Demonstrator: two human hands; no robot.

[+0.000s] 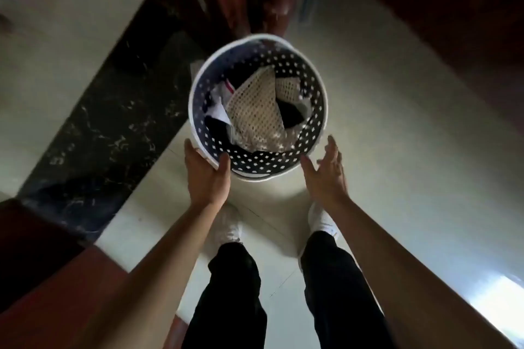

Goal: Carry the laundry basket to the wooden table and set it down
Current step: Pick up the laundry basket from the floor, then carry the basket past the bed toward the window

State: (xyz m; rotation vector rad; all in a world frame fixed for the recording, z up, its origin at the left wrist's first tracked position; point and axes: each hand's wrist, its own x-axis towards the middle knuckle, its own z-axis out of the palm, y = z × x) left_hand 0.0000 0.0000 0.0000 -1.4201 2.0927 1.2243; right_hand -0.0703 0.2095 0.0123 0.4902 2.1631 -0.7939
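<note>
Pale floor tiles (pixel 382 110) fill most of the view from above, crossed on the left by a dark marbled strip (pixel 113 110), with reddish-brown wood (pixel 56 278) at the lower left corner and dark reddish drapery or furniture along the top. On the tiles stands a round laundry basket (pixel 195 88) with a white rim and a dark wall pierced by rows of small holes; whether its base rests on the floor cannot be told. Inside lies a heap of clothes: a beige netted cloth (pixel 255 110) on top, with white and dark pieces beneath it. The left hand (pixel 205 176) grips the near left rim, thumb hooked inside the wall and fingers wrapped outside. The right hand (pixel 326 176) is spread open just beside the near right rim, fingers apart, holding nothing. Below the hands are two legs in black trousers (pixel 235 292) and white shoes (pixel 321 219).
</note>
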